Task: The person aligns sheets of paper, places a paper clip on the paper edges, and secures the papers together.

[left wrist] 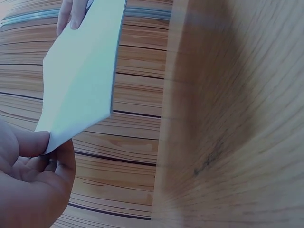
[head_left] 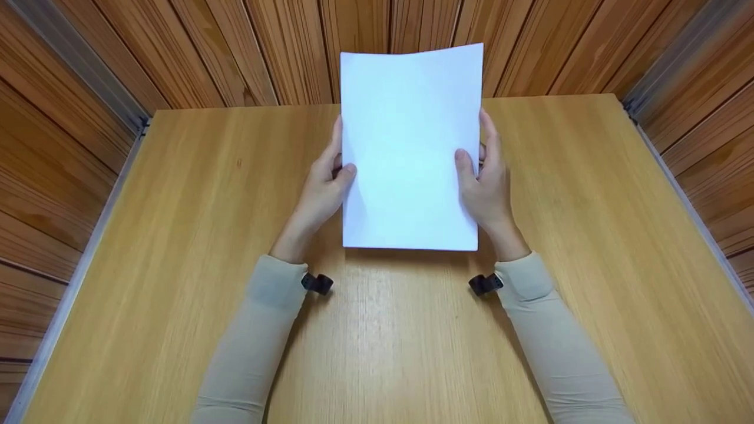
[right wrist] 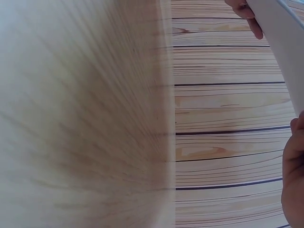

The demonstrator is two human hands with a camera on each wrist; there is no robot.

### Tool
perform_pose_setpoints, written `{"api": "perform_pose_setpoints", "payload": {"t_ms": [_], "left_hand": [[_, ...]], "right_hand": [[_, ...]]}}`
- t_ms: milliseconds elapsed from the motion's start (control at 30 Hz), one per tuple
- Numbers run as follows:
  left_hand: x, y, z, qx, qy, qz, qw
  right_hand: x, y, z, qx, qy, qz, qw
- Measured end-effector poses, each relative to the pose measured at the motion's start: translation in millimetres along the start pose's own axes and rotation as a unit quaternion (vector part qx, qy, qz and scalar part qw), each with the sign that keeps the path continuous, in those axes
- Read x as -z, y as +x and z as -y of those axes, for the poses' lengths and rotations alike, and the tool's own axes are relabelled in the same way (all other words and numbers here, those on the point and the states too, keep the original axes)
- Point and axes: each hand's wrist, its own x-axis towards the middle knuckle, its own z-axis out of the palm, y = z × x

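Note:
A thin stack of blank white paper is held up above the table, its top edge slightly bowed. My left hand grips the left edge, thumb on the front face and fingers behind. On the opposite edge my right hand holds it the same way, the thumb lying further onto the sheet. In the left wrist view the paper slants between both hands, apart from the tabletop. The right wrist view catches the shaded underside of the paper. Most fingers are hidden behind the stack.
The wooden table stretches below, with a shadow under the paper. Wood-plank walls rise at the back and sides, with metal strips along the table's side edges. Each sleeve cuff carries a small black wrist device.

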Motion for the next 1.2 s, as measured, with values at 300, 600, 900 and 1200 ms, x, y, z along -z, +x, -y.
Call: {"api": "perform_pose_setpoints", "payload": {"t_ms": [300, 600, 900, 1200], "left_hand": [[10.6, -4.5, 3.3, 0.057, 0.037, 0.015, 0.9976], [16.3, -4.8, 8.1, 0.114, 0.038, 0.018, 0.9926], [17.8, -4.1, 9.8, 0.128, 0.029, 0.024, 0.991], [21.8, -4.0, 12.7, 0.117, 0.028, 0.036, 0.9921]], "right_hand": [[-5, -1, -1, 0.0, -0.026, 0.016, 1.0], [-6, 0, 1, -0.005, -0.044, 0.018, 0.999], [-6, 1, -2, -0.009, -0.029, 0.021, 0.999], [-1, -1, -2, -0.023, -0.014, 0.024, 0.999]]}}
